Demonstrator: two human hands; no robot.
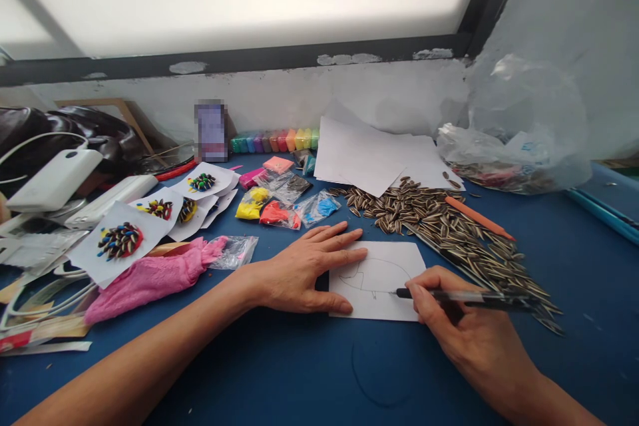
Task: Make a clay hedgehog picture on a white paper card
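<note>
Blue tbl [249,373] w/ sunflower seeds [464,246], sm. sheet [369,309], pink cloth [150,279], coloured pkts [279,214] & wht paper stack [364,153]

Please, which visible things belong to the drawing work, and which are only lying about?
Drawing work:
black pen, in the right hand
small paper, touched by the left hand

Seemingly just lying about:
sunflower seeds
pink cloth
plastic bag
</note>
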